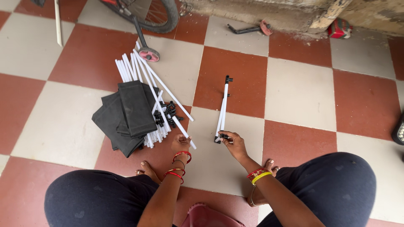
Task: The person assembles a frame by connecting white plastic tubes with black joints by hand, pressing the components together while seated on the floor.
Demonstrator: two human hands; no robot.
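Fingers of the right hand [235, 145] pinch the black connector [224, 136] on paired white tubes [223, 110] at centre frame, while the left hand [181, 143] pinches one white rod [185, 132] from the pile [143, 92], half hidden under black fabric [126, 115].

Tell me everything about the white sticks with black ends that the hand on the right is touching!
The joined white rods are two thin, smooth tubes, plastic or painted metal by their look, lying side by side on the checked tile floor. Small black connectors cap both ends, with another partway along. They point away from the person, across a cream tile and a red one. The right hand pinches the near black connector. They lie apart from the pile of rods.
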